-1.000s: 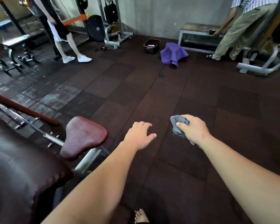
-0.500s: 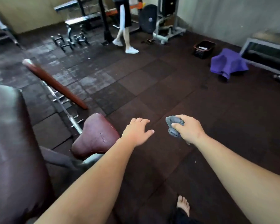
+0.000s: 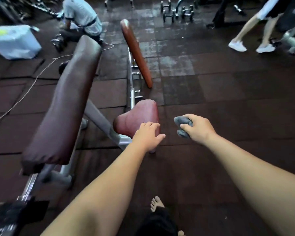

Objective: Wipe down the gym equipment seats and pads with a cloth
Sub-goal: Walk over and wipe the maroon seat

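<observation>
Grey cloth (image 3: 183, 124), bunched and gripped in the right hand (image 3: 198, 127), looks soft and light, best held wadded. Maroon seat pad (image 3: 134, 116) lies at 9 o'clock of it; left hand (image 3: 147, 135) hovers loosely spread, holding nothing.

Tally: one grey cloth (image 3: 181, 122), two bare hands (image 3: 147, 136) (image 3: 200, 129), three upholstered pads (image 3: 63, 103) (image 3: 136, 116) (image 3: 134, 51), two bystanders (image 3: 82, 16) (image 3: 262, 23), one pale blue box (image 3: 14, 42).
</observation>
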`<state>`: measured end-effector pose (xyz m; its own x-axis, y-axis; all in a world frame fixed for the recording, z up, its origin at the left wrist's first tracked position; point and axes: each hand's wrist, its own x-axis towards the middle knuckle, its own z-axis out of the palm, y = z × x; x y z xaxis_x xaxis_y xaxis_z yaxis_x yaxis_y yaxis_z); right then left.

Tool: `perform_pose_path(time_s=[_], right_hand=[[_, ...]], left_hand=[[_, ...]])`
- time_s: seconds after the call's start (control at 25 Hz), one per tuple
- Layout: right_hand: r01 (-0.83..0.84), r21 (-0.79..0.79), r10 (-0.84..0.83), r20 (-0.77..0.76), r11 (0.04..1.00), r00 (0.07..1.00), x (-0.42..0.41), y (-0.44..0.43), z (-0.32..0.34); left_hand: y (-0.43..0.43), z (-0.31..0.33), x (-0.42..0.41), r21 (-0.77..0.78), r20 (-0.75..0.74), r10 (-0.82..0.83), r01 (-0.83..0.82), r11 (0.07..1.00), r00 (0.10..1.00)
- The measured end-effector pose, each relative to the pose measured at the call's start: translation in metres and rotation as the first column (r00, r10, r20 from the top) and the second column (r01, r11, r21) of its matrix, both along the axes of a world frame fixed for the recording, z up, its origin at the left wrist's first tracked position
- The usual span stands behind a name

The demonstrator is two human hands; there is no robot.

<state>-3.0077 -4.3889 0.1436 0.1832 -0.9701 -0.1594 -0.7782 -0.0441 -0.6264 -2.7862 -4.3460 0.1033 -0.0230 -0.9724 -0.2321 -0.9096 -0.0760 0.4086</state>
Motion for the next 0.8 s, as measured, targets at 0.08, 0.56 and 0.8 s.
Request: perform_pose_path(time_s=[0.08,0.56,0.8], right_hand=[[-0.073,0.003,0.073,0.008,0.997,0.997,0.02,-0.022,-0.013],[-0.356,0.079,0.356,0.021,0.931,0.934,0.095,-0.123,-0.093],[-0.517,0.093,0.518,0.016,0.851,0.855,0.119,-0.171,-0.151]], left_hand=[[-0.005,-0.009,0.019,0.006,-0.006,0.079,-0.079,0.997,0.997],[-0.024,-0.075,0.069,0.092,0.02,0.391,-0.391,0.916,0.92],[-0.044,-0.125,0.052,0.195,0.033,0.572,-0.566,0.801,0.82]])
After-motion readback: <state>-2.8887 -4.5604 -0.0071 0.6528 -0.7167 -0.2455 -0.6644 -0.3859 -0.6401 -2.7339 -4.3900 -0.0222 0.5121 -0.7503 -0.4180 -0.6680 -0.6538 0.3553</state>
